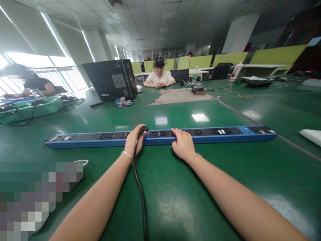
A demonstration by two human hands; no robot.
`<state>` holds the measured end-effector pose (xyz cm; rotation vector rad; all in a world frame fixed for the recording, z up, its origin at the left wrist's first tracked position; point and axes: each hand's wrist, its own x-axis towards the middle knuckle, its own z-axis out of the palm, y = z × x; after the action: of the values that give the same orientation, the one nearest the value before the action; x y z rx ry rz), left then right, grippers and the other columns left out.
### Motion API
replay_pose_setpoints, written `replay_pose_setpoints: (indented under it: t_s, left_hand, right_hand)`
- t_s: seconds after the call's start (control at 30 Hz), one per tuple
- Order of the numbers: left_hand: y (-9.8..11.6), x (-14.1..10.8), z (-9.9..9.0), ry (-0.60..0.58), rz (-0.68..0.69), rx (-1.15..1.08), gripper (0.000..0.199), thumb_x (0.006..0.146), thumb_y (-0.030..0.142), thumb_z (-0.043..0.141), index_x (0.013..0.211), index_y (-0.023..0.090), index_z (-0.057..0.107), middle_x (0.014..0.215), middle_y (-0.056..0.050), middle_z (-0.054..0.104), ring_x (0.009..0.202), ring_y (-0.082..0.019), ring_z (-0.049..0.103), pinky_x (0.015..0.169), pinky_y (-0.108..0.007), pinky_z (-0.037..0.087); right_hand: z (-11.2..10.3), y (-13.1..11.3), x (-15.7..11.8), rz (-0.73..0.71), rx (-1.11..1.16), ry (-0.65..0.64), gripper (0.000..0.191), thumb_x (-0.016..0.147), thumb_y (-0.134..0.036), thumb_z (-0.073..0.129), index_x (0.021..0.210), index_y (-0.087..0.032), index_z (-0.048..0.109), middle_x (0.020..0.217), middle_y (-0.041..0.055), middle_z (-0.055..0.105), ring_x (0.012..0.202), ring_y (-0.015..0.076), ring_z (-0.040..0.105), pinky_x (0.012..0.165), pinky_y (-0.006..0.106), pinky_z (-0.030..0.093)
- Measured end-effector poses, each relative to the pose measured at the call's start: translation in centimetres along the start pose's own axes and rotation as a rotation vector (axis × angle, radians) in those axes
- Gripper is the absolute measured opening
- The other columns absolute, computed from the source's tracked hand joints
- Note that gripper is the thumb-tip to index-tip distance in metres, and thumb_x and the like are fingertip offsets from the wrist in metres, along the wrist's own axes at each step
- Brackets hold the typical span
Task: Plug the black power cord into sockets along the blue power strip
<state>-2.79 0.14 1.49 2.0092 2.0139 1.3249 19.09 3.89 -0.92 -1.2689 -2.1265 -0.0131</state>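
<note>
A long blue power strip [220, 138] with a black socket face lies crosswise on the green table [160, 187]. My left hand [134, 139] is closed around the black plug [142, 130] of a power cord, over the strip's middle. From the plug the black cord [139, 187] runs down along my left wrist and out of view at the bottom. My right hand [183, 144] rests on the strip to the right, its fingers wrapped over the top and near side. Whether the plug touches a socket I cannot tell.
Further back are a black computer tower [112, 80], grey-blue gloves [123, 102], cardboard [175, 96] and a water bottle [195, 76]. A green basket [47, 108] with cables stands left. One person [159, 75] sits opposite, another [41, 83] at far left. A blurred-out object [40, 201] lies front left.
</note>
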Motion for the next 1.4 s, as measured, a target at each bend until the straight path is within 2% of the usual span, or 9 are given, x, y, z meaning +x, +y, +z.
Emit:
replay_pose_setpoints:
  t_s: [0.13,0.23,0.37,0.47,0.7,0.97,1.07,1.23,1.4]
  left_hand:
    - [3.3,0.1,1.0,-0.154,0.054,-0.013,0.033,0.085,0.034,0.049,0.115,0.022,0.054,0.106,-0.004,0.067,0.096,-0.02,0.063,0.088,-0.03,0.047]
    - [5.6,0.7,2.5,-0.228,0.109,0.026,0.033,0.085,0.033,0.05,0.115,0.022,0.054,0.104,-0.004,0.067,0.095,-0.019,0.063,0.085,-0.03,0.047]
    - [7.1,1.7,4.9,-0.295,0.197,0.117,0.032,0.086,0.034,0.049,0.115,0.023,0.054,0.1,-0.005,0.068,0.091,-0.019,0.064,0.082,-0.029,0.047]
    - [7.4,2.2,5.8,-0.318,0.195,0.174,0.033,0.087,0.037,0.047,0.115,0.021,0.054,0.1,-0.007,0.068,0.091,-0.02,0.064,0.082,-0.029,0.047]
    - [7.4,3.0,5.7,-0.371,0.132,0.265,0.038,0.087,0.043,0.044,0.118,0.023,0.052,0.102,-0.008,0.068,0.095,-0.021,0.064,0.084,-0.031,0.047]
    - [7.9,2.0,5.5,-0.31,0.158,0.352,0.032,0.088,0.039,0.042,0.115,0.024,0.053,0.096,-0.007,0.069,0.091,-0.022,0.064,0.08,-0.033,0.047]
    - [8.1,1.8,5.5,-0.293,0.152,0.379,0.029,0.088,0.036,0.043,0.112,0.024,0.054,0.092,-0.006,0.069,0.09,-0.022,0.064,0.08,-0.033,0.046]
    - [7.9,1.9,5.9,-0.317,0.164,0.276,0.028,0.088,0.029,0.043,0.113,0.02,0.053,0.098,-0.007,0.067,0.092,-0.019,0.063,0.083,-0.029,0.046]
    - [7.3,2.0,6.2,-0.316,0.197,0.234,0.029,0.087,0.024,0.043,0.113,0.018,0.052,0.097,-0.008,0.066,0.09,-0.02,0.062,0.083,-0.03,0.046]
  right_hand:
    - [0.2,0.1,-0.1,0.004,0.068,0.061,0.053,0.066,-0.007,0.044,0.118,-0.009,0.053,0.118,0.0135,0.062,0.113,0.0224,0.054,0.102,0.04,0.033]
    - [0.3,0.3,-0.1,0.014,0.138,0.116,0.052,0.064,-0.005,0.043,0.115,-0.008,0.053,0.113,0.0143,0.064,0.107,0.0229,0.057,0.1,0.041,0.037]
    - [0.4,0.7,0.1,0.026,0.207,0.181,0.055,0.063,-0.004,0.041,0.118,-0.007,0.049,0.116,0.0161,0.061,0.109,0.0237,0.056,0.098,0.04,0.041]
    - [0.5,0.9,0.2,0.02,0.221,0.222,0.058,0.064,-0.003,0.041,0.122,-0.006,0.047,0.121,0.0175,0.057,0.113,0.0241,0.053,0.1,0.039,0.041]
    - [0.7,0.8,0.2,0.006,0.214,0.206,0.059,0.065,-0.004,0.041,0.124,-0.006,0.047,0.122,0.0172,0.056,0.116,0.0252,0.05,0.101,0.041,0.04]
    - [0.2,0.3,0.1,0.017,0.183,0.156,0.057,0.067,-0.004,0.041,0.124,-0.005,0.049,0.124,0.0161,0.056,0.117,0.0243,0.049,0.1,0.04,0.038]
    - [0.0,0.1,0.1,0.005,0.175,0.139,0.057,0.068,-0.005,0.042,0.124,-0.009,0.05,0.124,0.0132,0.057,0.115,0.0231,0.051,0.099,0.039,0.038]
    - [-0.2,0.0,0.1,-0.026,0.166,0.114,0.057,0.071,-0.007,0.043,0.126,-0.013,0.049,0.127,0.0098,0.056,0.116,0.0218,0.05,0.097,0.038,0.038]
    - [-0.3,0.1,0.0,-0.043,0.152,0.099,0.059,0.07,-0.007,0.043,0.128,-0.014,0.048,0.13,0.0079,0.054,0.117,0.0209,0.05,0.099,0.038,0.037]
